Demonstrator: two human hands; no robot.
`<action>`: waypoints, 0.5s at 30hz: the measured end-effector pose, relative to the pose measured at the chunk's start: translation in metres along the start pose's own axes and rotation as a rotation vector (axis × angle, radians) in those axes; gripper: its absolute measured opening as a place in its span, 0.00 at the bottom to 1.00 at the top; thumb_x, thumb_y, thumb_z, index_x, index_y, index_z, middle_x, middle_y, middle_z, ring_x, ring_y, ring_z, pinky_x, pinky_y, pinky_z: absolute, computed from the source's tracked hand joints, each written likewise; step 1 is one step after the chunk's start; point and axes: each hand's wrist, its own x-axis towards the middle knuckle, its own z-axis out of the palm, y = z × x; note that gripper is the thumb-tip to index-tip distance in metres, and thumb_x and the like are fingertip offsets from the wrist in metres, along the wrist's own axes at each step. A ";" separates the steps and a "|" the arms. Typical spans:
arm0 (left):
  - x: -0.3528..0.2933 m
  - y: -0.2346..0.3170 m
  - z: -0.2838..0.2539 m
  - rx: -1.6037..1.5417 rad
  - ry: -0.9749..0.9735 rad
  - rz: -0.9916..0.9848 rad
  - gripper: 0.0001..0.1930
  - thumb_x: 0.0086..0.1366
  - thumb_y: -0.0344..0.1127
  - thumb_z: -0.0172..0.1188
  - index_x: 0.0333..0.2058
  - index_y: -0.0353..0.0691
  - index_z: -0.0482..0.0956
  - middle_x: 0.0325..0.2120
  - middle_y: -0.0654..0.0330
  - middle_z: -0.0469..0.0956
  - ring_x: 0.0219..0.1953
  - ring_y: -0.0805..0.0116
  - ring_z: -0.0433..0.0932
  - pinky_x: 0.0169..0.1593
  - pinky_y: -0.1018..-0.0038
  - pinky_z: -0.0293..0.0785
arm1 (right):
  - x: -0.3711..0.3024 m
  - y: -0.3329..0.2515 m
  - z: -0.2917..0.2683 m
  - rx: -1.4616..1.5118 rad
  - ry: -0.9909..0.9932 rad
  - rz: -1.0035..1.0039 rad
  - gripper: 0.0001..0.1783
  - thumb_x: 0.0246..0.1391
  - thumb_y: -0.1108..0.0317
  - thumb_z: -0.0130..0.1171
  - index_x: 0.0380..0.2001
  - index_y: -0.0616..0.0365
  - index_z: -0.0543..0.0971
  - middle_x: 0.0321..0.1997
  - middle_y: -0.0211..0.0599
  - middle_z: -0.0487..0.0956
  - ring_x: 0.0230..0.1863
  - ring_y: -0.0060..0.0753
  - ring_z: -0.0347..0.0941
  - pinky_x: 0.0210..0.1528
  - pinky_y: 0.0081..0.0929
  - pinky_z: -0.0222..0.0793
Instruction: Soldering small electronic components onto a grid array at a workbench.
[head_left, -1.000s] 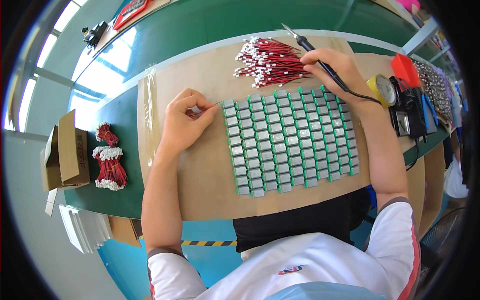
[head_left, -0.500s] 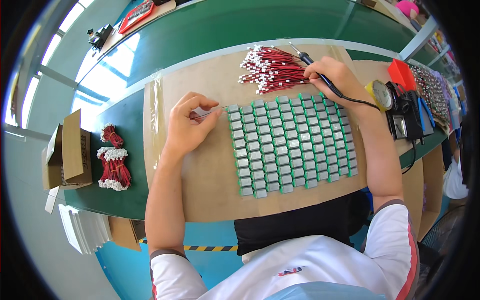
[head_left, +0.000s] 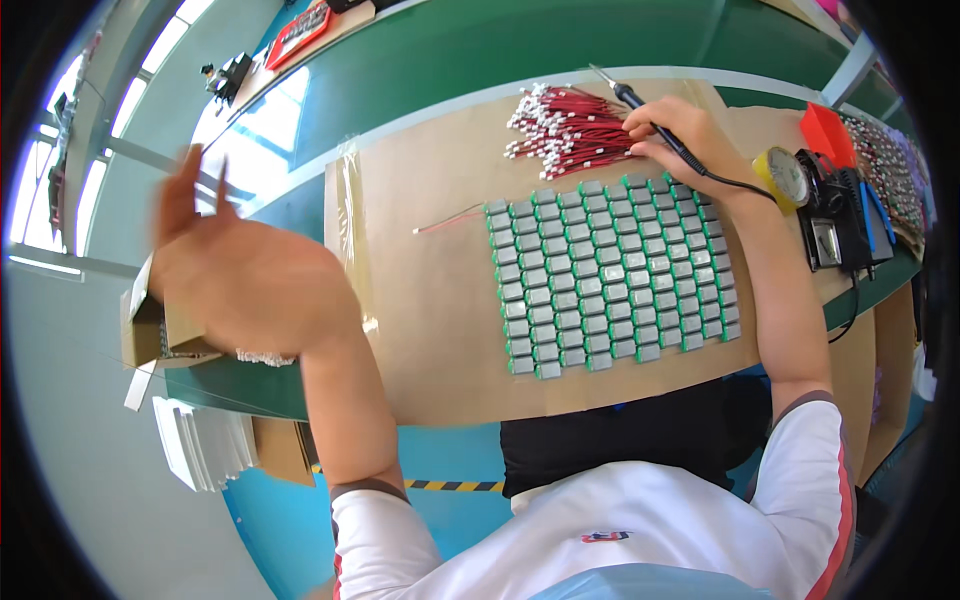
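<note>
My left hand [head_left: 255, 285] is lifted at the left, over the table edge, and smeared by motion. Its fingers point up and partly spread, but whether something thin is between them is unclear. My right hand [head_left: 680, 140] grips a soldering iron [head_left: 668, 140], its metal tip pointing to the upper left over a pile of red-and-black wire leads [head_left: 575, 130] with white connectors. Below lies a block of grey rectangular cells with green edges [head_left: 620, 275], set in rows. One lead [head_left: 448, 221] extends left from its top left cell, its white end on the brown sheet.
A brown sheet [head_left: 430, 370] covers the green table. Right of my right forearm stand a roll of yellow tape [head_left: 780, 178], a black soldering station [head_left: 828, 235] and a red bin [head_left: 826, 134]. At the left, a cardboard box [head_left: 180, 325] is partly behind my left hand.
My left hand has let go of the lead by the top left cell and swung left and up. My right hand keeps the soldering iron near the pile. The whole view has shifted slightly.
</note>
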 end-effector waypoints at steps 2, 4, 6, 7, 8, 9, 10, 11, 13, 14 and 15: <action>0.014 0.006 -0.011 0.051 -0.049 0.105 0.30 0.72 0.53 0.44 0.54 0.29 0.71 0.55 0.40 0.74 0.59 0.46 0.74 0.63 0.46 0.70 | 0.000 0.005 0.004 0.000 -0.039 0.019 0.15 0.53 0.75 0.70 0.44 0.57 0.81 0.38 0.38 0.82 0.40 0.35 0.80 0.46 0.30 0.76; 0.017 0.009 -0.023 0.081 -0.054 0.109 0.29 0.72 0.53 0.44 0.54 0.29 0.71 0.56 0.40 0.74 0.59 0.46 0.74 0.63 0.47 0.69 | 0.001 0.003 0.004 0.006 -0.058 0.038 0.15 0.52 0.76 0.70 0.44 0.58 0.80 0.38 0.38 0.82 0.40 0.34 0.80 0.46 0.29 0.77; 0.021 0.010 -0.036 0.118 -0.058 0.114 0.29 0.72 0.53 0.44 0.55 0.29 0.70 0.56 0.40 0.74 0.60 0.46 0.73 0.63 0.47 0.69 | 0.000 0.003 0.005 0.029 -0.055 0.070 0.14 0.53 0.78 0.69 0.44 0.59 0.80 0.38 0.38 0.82 0.40 0.30 0.81 0.45 0.26 0.77; 0.021 0.010 -0.042 0.134 -0.061 0.112 0.29 0.72 0.53 0.44 0.55 0.29 0.70 0.56 0.40 0.73 0.60 0.46 0.73 0.63 0.47 0.69 | 0.001 0.001 0.007 0.044 -0.050 0.083 0.14 0.54 0.79 0.68 0.44 0.60 0.80 0.39 0.38 0.83 0.41 0.29 0.82 0.46 0.25 0.77; 0.022 0.010 -0.047 0.150 -0.064 0.109 0.29 0.72 0.53 0.44 0.55 0.29 0.70 0.56 0.40 0.73 0.60 0.46 0.73 0.63 0.47 0.69 | 0.004 0.002 0.010 0.047 -0.053 0.073 0.13 0.55 0.80 0.66 0.44 0.61 0.80 0.38 0.37 0.82 0.41 0.27 0.81 0.46 0.23 0.77; 0.017 0.009 -0.051 0.159 -0.062 0.097 0.29 0.72 0.53 0.44 0.55 0.29 0.70 0.56 0.40 0.73 0.60 0.46 0.73 0.63 0.47 0.69 | 0.005 0.002 0.010 0.024 -0.061 0.063 0.12 0.56 0.80 0.65 0.44 0.61 0.79 0.38 0.36 0.82 0.41 0.26 0.81 0.46 0.23 0.77; 0.013 0.009 -0.055 0.169 -0.061 0.086 0.29 0.72 0.53 0.44 0.55 0.29 0.70 0.56 0.40 0.73 0.60 0.46 0.73 0.63 0.47 0.69 | 0.006 0.001 0.009 0.002 -0.069 0.053 0.12 0.57 0.80 0.64 0.44 0.61 0.79 0.37 0.36 0.82 0.41 0.26 0.81 0.46 0.23 0.77; 0.009 0.010 -0.059 0.179 -0.061 0.075 0.29 0.72 0.52 0.44 0.55 0.29 0.70 0.56 0.40 0.73 0.60 0.46 0.73 0.63 0.47 0.68 | 0.004 0.002 0.009 0.006 -0.073 0.062 0.11 0.58 0.80 0.63 0.45 0.61 0.79 0.36 0.35 0.81 0.40 0.24 0.80 0.45 0.22 0.76; 0.009 0.010 -0.066 0.194 -0.065 0.071 0.29 0.72 0.52 0.44 0.55 0.29 0.70 0.56 0.41 0.73 0.60 0.47 0.73 0.64 0.47 0.68 | 0.005 0.004 0.009 -0.026 -0.058 0.059 0.11 0.58 0.79 0.64 0.45 0.60 0.80 0.36 0.35 0.82 0.39 0.24 0.80 0.45 0.22 0.75; 0.009 0.011 -0.069 0.202 -0.068 0.069 0.29 0.72 0.52 0.44 0.55 0.29 0.70 0.56 0.41 0.73 0.60 0.47 0.73 0.64 0.47 0.68 | 0.002 0.006 0.009 -0.039 -0.060 0.050 0.11 0.58 0.79 0.64 0.45 0.60 0.80 0.35 0.34 0.81 0.38 0.25 0.79 0.44 0.22 0.74; 0.009 0.011 -0.072 0.209 -0.066 0.072 0.29 0.72 0.52 0.44 0.55 0.29 0.70 0.56 0.41 0.73 0.60 0.47 0.73 0.64 0.47 0.68 | 0.001 0.007 0.009 -0.033 -0.065 0.046 0.11 0.58 0.79 0.64 0.45 0.60 0.80 0.35 0.34 0.81 0.38 0.25 0.79 0.44 0.22 0.74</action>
